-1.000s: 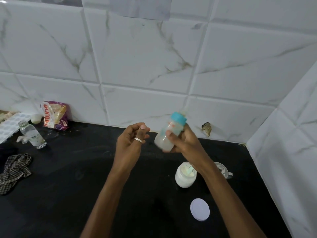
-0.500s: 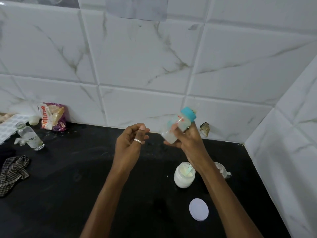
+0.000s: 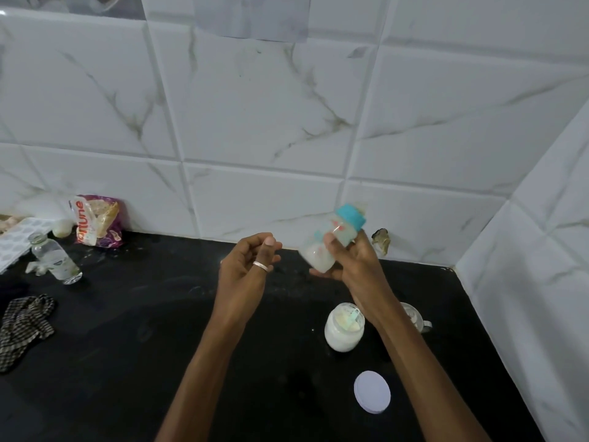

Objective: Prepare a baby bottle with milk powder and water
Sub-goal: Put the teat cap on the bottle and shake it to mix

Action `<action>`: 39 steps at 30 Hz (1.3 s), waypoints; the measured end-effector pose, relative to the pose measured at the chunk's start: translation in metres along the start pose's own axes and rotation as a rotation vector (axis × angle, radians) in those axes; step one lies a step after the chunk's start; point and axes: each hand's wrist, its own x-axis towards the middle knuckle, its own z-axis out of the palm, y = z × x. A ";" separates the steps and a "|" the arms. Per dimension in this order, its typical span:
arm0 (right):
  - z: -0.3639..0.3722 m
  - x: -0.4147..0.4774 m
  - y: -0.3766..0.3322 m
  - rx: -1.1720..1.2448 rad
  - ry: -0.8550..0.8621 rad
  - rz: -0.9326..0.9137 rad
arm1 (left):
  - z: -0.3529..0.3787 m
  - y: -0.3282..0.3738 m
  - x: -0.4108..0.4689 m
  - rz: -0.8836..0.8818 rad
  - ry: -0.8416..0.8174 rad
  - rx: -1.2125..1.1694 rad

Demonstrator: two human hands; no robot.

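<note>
We hold the bottle (image 3: 331,242) in the air above and behind the jar (image 3: 342,333), tilted, blue cap toward the wall, milky liquid inside. Our right hand (image 3: 353,263) grips its body. Our left hand (image 3: 245,269), up and left of the jar, curls its fingers around nothing. The jar stands open on the counter (image 3: 159,314) with a scoop (image 3: 352,317) inside. Its lid (image 3: 372,391) lies near, in front of the jar.
</note>
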 end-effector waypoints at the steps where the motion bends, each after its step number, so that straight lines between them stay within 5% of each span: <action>1: 0.001 0.000 0.000 0.009 0.001 -0.005 | -0.001 0.000 0.000 0.002 0.002 0.001; 5: 0.003 -0.004 0.005 -0.216 -0.154 0.039 | -0.004 0.000 0.002 -0.007 -0.015 0.007; 9: -0.001 0.000 -0.003 0.090 0.023 -0.036 | -0.001 0.000 0.002 -0.001 0.001 -0.001; 14: 0.002 0.003 0.005 -0.209 -0.125 -0.006 | 0.000 -0.003 0.004 -0.008 -0.006 -0.004; 19: 0.003 0.006 0.000 0.014 0.112 -0.024 | -0.001 -0.003 0.004 -0.010 -0.003 -0.003; 22: 0.003 0.004 0.002 -0.220 -0.056 0.014 | -0.004 -0.003 0.005 -0.012 0.002 -0.002; 27: 0.002 0.010 -0.006 0.066 0.123 -0.034 | -0.004 -0.003 0.005 -0.007 0.009 0.005; 31: 0.002 0.006 -0.001 -0.227 -0.082 0.008 | -0.003 -0.004 0.005 -0.012 -0.014 0.019; 35: 0.004 0.009 -0.008 0.074 0.117 -0.050 | -0.002 -0.004 0.003 -0.016 -0.010 0.003; 39: 0.006 0.003 -0.006 -0.228 -0.062 -0.041 | -0.001 -0.004 0.003 -0.015 -0.018 0.005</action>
